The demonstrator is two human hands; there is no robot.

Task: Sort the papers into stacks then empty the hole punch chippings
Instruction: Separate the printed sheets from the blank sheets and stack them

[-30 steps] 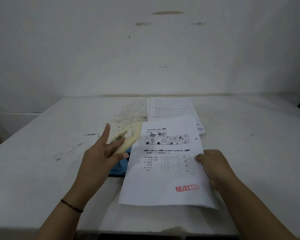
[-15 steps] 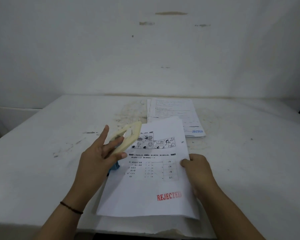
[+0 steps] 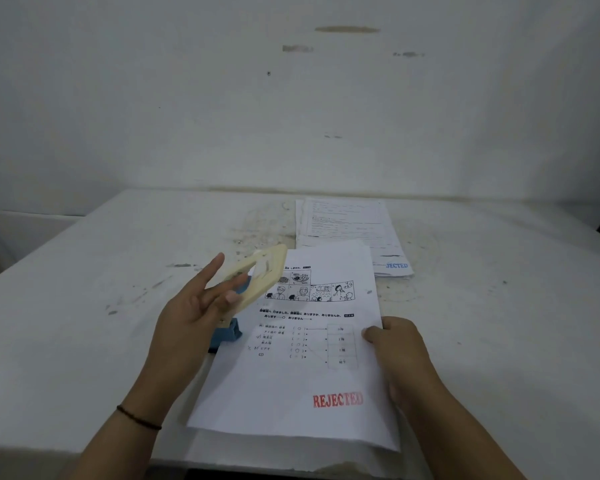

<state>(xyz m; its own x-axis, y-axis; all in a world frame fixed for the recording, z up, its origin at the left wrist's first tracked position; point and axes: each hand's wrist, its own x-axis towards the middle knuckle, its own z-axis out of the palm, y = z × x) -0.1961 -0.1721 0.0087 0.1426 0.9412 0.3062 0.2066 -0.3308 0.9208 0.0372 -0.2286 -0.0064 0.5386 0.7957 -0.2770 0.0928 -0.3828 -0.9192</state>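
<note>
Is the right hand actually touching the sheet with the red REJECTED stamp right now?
Touching. The head view shows the right hand gripping the right edge of the red-stamped sheet, thumb pressed on its printed face.

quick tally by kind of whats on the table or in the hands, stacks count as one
Paper stacks: 2, the red-stamped stack under the right hand and the blue-stamped stack behind it
Cream plastic tray: 1, in the left hand
Blue hole punch: 1, partly hidden
Total: 4
</note>
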